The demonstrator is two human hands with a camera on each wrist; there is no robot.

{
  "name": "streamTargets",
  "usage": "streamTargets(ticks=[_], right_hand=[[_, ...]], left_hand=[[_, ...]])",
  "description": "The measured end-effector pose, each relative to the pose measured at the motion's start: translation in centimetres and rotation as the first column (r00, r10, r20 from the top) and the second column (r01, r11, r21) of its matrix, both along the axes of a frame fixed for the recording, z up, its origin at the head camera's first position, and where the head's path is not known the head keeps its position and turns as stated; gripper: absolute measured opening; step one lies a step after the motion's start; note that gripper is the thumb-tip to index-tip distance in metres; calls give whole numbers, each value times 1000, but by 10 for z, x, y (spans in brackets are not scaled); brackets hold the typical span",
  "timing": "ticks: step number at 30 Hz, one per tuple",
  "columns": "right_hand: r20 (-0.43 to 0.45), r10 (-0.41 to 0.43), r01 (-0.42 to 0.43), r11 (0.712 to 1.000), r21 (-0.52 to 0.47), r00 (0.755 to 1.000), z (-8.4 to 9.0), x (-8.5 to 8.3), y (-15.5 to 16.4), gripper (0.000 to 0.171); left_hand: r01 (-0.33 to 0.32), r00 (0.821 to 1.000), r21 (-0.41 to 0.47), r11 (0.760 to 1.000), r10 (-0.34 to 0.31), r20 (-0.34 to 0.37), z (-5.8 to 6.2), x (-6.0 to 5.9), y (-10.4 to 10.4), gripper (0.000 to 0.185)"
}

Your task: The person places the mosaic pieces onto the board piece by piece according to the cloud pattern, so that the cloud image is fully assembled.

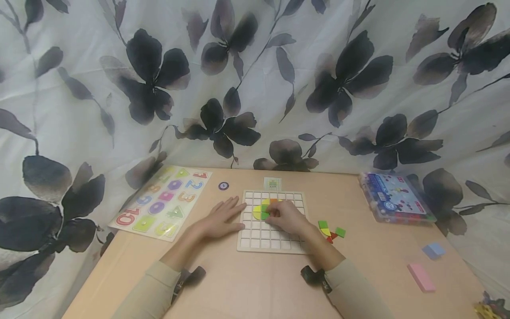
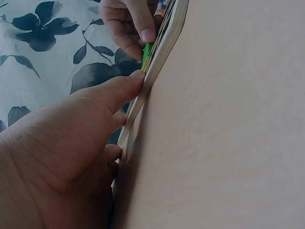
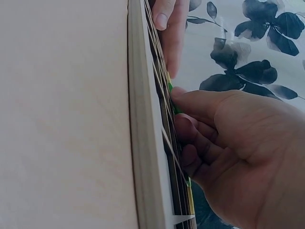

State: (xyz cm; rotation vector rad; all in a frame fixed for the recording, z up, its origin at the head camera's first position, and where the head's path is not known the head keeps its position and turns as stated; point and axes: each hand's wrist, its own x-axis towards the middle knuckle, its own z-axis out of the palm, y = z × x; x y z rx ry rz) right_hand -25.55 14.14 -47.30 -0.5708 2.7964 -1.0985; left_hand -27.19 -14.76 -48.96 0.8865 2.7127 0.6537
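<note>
Left sleeve (image 1: pixel 149 290): long, beige-khaki, plain cloth, lightly creased; cuff ending on the forearm, short of the hand. Right sleeve (image 1: pixel 358 290): matching colour and cut.
Left wrist camera (image 1: pixel 195 276): black, small rounded housing projecting from the inner side of the cuff; carried on a dark band (image 1: pixel 179 287). Right wrist camera (image 1: pixel 312 275): same black pattern, mirrored, with a dark strap (image 1: pixel 327 284).
Left hand (image 1: pixel 221 216): bare; thumbnail (image 3: pixel 162 20) short, rounded. Right hand (image 1: pixel 287 217): bare; nail (image 2: pixel 147 35) likewise short. Fine print on the cameras: too small to read.
</note>
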Motion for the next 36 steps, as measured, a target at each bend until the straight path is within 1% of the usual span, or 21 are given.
streamTargets(ticks=[4,9,13,19,23,28,30,33,36], right_hand=[[-4,4,-4,1000,0,1000,1,1,0,27],[-27,25,-25,1000,-5,999,0,1,0,28],[-29,23,-24,1000,-16,999,1,0,2,28],[-74,39,-44,997,-57,996,11,0,7,28],[-88,18,-27,995,-94,996,22,2,15,29],[-77,-39,28,990,-136,996,33,5,31,28],[-57,-62,53,988,-147,996,37,6,38,30],[-44,-82,76,987,-141,996,41,7,51,32],[-47,-95,90,990,-109,994,43,5,64,32]], left_hand=[[1,1000,4,1000,-1,4,0,0,0,77],[6,1000,-3,1000,-6,-13,-4,-1,0,77],[6,1000,-1,1000,-6,-9,-3,0,1,77],[-1,1000,16,1000,1,-3,0,1,1,77],[-4,1000,8,1000,4,-10,-1,1,1,77],[-2,1000,16,1000,2,-6,2,2,0,77],[1,1000,19,1000,-1,-10,1,2,0,77],[5,1000,19,1000,-5,-10,-1,1,0,77],[6,1000,15,1000,-6,-10,-3,0,-1,77]])
